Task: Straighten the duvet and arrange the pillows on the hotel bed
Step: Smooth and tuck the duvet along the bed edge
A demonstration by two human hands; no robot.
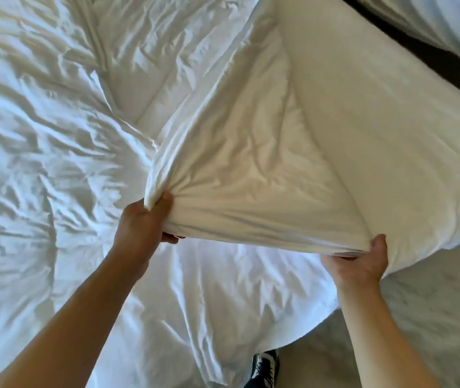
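A white duvet [55,135] lies crumpled and full of creases over the bed, filling the left and middle of the head view. One folded-over part of the duvet [321,135] is lifted off the bed at the right. My left hand [144,219] grips its near left corner, fingers curled under the bunched cloth. My right hand [363,264] grips the near edge further right, thumb on top. No pillow is clearly visible.
Pale marbled floor [433,317] shows at the lower right beside the bed. My dark shoe [265,368] stands at the bed's edge. A dark gap [433,51] and a second white bed [447,12] are at the top right.
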